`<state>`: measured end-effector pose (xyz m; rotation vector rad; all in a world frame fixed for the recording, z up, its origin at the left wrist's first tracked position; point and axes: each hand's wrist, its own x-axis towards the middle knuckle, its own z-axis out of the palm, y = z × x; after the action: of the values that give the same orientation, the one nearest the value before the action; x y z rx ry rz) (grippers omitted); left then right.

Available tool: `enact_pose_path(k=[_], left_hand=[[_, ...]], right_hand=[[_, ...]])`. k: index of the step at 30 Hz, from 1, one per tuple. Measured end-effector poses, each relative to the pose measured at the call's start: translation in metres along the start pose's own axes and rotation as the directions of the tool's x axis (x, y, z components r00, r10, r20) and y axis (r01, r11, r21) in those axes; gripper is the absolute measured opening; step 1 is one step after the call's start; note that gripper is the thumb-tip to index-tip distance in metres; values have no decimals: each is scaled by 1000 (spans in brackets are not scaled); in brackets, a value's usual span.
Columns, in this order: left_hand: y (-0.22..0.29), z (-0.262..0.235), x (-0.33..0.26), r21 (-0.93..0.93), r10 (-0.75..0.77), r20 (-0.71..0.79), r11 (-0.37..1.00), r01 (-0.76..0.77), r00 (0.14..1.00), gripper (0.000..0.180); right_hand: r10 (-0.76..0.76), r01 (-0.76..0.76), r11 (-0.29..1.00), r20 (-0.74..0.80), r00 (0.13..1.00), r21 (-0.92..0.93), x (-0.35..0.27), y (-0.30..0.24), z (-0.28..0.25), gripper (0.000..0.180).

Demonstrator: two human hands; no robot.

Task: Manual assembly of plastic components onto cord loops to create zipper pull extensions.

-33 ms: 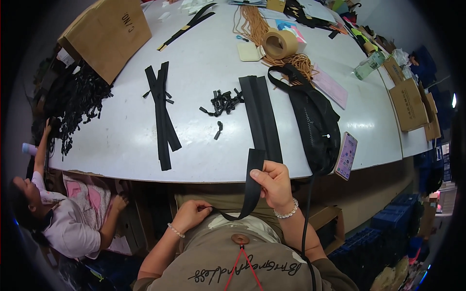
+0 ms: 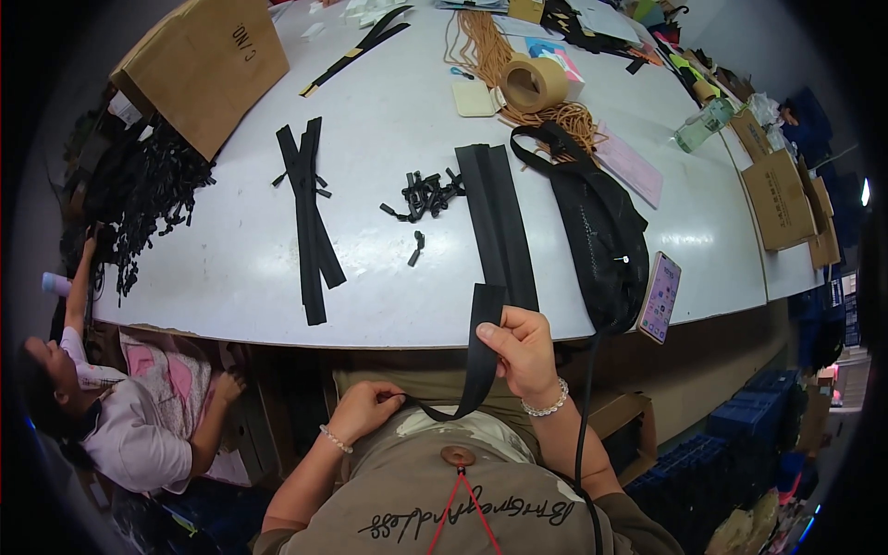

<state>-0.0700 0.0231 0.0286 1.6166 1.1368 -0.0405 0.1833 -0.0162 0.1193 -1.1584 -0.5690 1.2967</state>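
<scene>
Black strip (image 2: 479,372) sags in a curve between a person's two hands, at the surface's (image 2: 388,291) 6 o'clock edge. Right hand (image 2: 524,347) pinches it, thumb laid flat on the near face, the other fingers partly hidden behind it; a short free end juts toward 12 o'clock, overlapping wide black strips (image 2: 497,222) laid out beyond. Left hand (image 2: 365,409), at 8 o'clock from the right, has its fingers closed on the other end, whose tip they conceal.

From the right hand, a cluster of small black pieces (image 2: 425,196) lies at 11 o'clock, too tangled to count; crossed black strips (image 2: 307,222) rest at 10, their surface detail lost in the dark material. A black bag (image 2: 606,250) sits between 1 and 2 o'clock, a lit phone (image 2: 659,296) just beside it.

At the frame's 8 o'clock, a co-worker (image 2: 139,453) stretches an arm toward a heap of black cords (image 2: 153,208), the reaching hand hard to make out. A brown carton (image 2: 208,79), at 10, is cropped by the top edge.
</scene>
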Motion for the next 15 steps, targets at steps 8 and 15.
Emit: enact_pose_path(k=[8, 15], left_hand=[[83, -15, -14, -440, 176, -191, 864, -244, 966, 22], [113, -28, 5, -649, 217, -173, 708, -277, 961, 12]], right_hand=[[13, 62, 932, 204, 979, -358, -7, 12, 7, 24], [-50, 262, 777, 359, 932, -572, -8, 16, 10, 28]])
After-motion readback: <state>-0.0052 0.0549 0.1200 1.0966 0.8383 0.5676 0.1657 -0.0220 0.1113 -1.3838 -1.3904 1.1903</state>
